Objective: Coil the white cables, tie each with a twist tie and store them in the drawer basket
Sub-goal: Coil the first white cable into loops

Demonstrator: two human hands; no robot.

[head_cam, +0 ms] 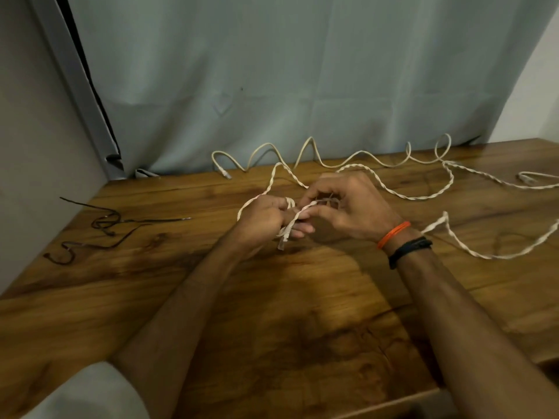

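Note:
A long white twisted cable (435, 193) winds across the wooden table from the centre out to the right edge. My left hand (261, 220) is closed around a first small loop of it, and the cable's plug end (282, 241) hangs below my fingers. My right hand (341, 204) pinches the same cable just right of the left hand. A second white cable (326, 160) lies in wavy loops along the back of the table, untouched. Three dark twist ties (121, 222) lie on the table at the left. No drawer basket is in view.
The wooden table (272, 313) meets a grey wall at the left and a pale blue curtain (272, 86) at the back. Its front edge shows at the lower right. Orange and black bands circle my right wrist.

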